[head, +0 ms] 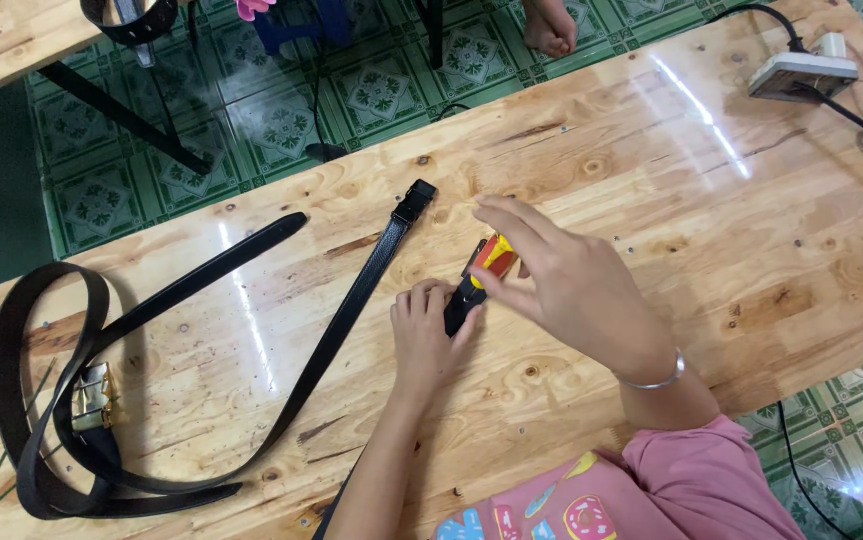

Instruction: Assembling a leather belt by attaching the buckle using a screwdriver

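While my left hand [423, 335] pins one smooth black strap end [459, 308], my right hand [561, 285] pinches a red-yellow screwdriver handle [497, 253]; two leather belts [336, 330] lie lower left.

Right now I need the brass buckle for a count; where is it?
In the head view the buckle lies at the table's left end, inside the coiled black belts, far left of both hands.

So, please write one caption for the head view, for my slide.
Left hand and right hand hold a yellow-red tool over a wooden table beside black belts.
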